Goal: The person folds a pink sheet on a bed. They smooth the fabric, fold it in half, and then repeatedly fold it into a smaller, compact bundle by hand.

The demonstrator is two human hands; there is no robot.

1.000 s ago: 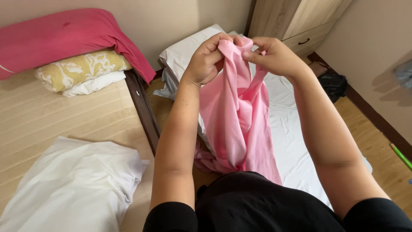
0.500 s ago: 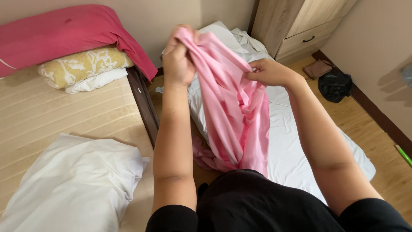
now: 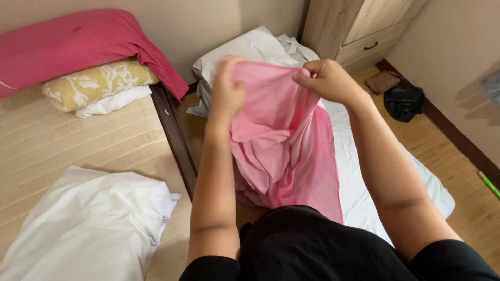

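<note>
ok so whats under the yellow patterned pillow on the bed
The yellow patterned pillow lies on a white pillow, which rests on the beige mattress. A red blanket covers its back edge, hiding what is behind it.

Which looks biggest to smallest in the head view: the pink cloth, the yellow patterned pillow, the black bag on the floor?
1. Pink cloth, though nearness inflates it
2. Yellow patterned pillow
3. Black bag

matt pink cloth [image 3: 284, 140], glossy wooden floor [image 3: 458, 171]
</note>
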